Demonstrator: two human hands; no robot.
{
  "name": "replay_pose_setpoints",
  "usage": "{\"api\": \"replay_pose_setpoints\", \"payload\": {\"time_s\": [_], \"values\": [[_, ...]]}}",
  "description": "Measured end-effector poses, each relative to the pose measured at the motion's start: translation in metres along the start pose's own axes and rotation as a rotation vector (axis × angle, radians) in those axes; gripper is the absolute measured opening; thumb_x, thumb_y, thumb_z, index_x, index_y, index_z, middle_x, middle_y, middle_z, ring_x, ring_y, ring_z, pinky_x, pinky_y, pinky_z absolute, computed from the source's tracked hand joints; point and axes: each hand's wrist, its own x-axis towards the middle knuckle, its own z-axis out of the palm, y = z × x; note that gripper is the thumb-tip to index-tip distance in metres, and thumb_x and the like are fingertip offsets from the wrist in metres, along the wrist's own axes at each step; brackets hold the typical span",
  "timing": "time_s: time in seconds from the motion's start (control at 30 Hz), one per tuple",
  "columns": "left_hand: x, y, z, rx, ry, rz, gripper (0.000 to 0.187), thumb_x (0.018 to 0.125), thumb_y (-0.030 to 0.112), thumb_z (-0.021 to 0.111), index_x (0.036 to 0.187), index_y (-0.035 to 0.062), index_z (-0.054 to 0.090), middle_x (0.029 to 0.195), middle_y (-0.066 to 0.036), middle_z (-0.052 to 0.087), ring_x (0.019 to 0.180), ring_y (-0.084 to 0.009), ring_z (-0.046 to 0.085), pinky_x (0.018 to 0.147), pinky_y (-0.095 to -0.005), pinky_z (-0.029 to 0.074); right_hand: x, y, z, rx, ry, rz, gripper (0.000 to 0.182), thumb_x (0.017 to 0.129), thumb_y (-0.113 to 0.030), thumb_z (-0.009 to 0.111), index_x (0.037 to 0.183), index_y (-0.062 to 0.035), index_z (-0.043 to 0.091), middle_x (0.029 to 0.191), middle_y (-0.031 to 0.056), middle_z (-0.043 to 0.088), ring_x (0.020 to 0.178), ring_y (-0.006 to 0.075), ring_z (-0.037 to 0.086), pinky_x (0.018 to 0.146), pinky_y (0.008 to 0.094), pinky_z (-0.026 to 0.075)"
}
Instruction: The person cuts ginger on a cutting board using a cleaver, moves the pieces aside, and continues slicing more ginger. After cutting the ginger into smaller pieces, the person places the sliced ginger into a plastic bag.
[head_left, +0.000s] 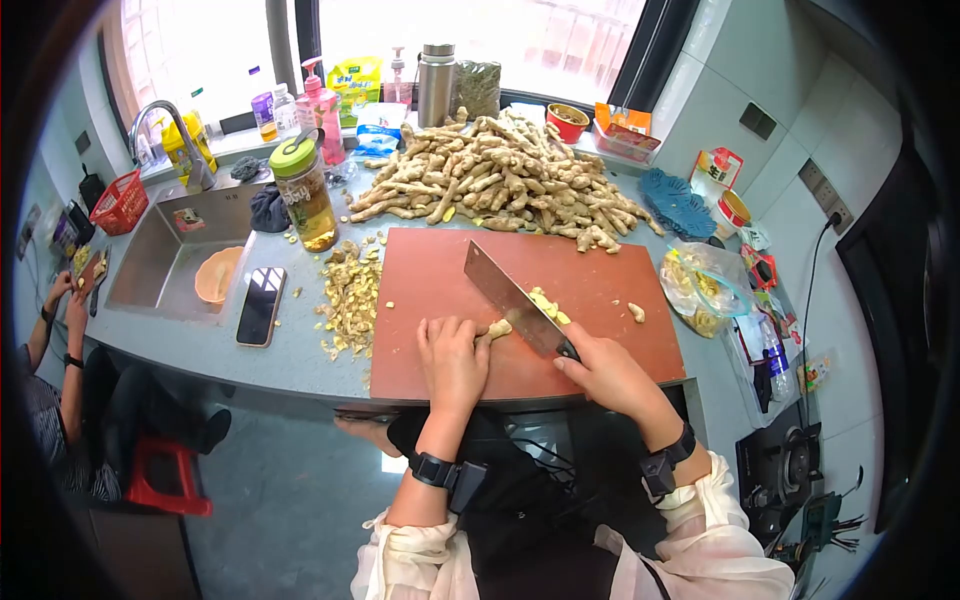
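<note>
On the reddish-brown cutting board (430, 270), my left hand (455, 362) has its fingers bent round a small piece of ginger (498, 329), whose end shows at the right of the fingertips. My right hand (606, 372) is closed on the black handle of a cleaver (510, 295). The blade points up and to the left, to the right of the ginger piece and apart from it. Pale yellow ginger slices (545, 304) lie just beyond the blade. A small ginger bit (636, 312) rests farther right on the board.
A large ginger heap (510, 175) lies behind the board. Ginger scraps (350, 300), a phone (261, 306) and a lidded jar (305, 195) are at its left, near the sink (150, 270). A bag (705, 285) sits right. Another person (75, 380) works far left, by a red stool (165, 475).
</note>
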Motion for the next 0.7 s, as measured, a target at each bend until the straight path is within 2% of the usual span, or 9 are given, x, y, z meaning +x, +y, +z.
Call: {"api": "replay_pose_setpoints", "payload": {"time_s": [0.17,0.23,0.53,0.7], "values": [[0.0,0.0,0.001,-0.003,0.0,0.008,0.009,0.088,0.018,0.074,0.091,0.009,0.073,0.095,-0.008,0.064,0.107,-0.0313,0.057,0.116,-0.0533,0.033,0.003,0.005,0.005,-0.019,-0.027,0.02,0.033,0.1,-0.022,0.062,0.121,-0.0025,0.046,0.098,0.0305,0.069,0.097,0.0511,0.065,0.082,0.0585,0.05],[0.0,0.001,0.0,-0.01,0.0,0.008,0.009,0.088,0.018,0.074,0.091,0.0091,0.073,0.095,-0.008,0.064,0.107,-0.0314,0.057,0.116,-0.0532,0.033,0.006,0.015,0.013,-0.089,0.012,-0.061,0.034,0.1,-0.021,0.062,0.123,-0.0027,0.046,0.098,0.0304,0.069,0.097,0.0512,0.065,0.082,0.0586,0.05],[0.001,0.0,0.001,-0.017,0.028,0.02,0.01,0.087,0.017,0.075,0.089,0.0075,0.073,0.091,-0.009,0.063,0.103,-0.0321,0.058,0.114,-0.0524,0.035,0.002,0.004,-0.003,0.041,-0.009,0.004,0.038,0.1,-0.022,0.062,0.128,-0.002,0.046,0.099,0.032,0.068,0.099,0.0519,0.064,0.083,0.0579,0.05],[0.001,0.0,0.001,0.004,0.028,0.025,0.01,0.087,0.017,0.075,0.089,0.0073,0.072,0.091,-0.009,0.063,0.104,-0.0324,0.058,0.113,-0.0525,0.035,0.001,0.0,0.0,-0.006,-0.035,0.015,0.038,0.099,-0.022,0.063,0.128,-0.0025,0.046,0.099,0.0311,0.069,0.098,0.0519,0.065,0.082,0.0587,0.05]]}}
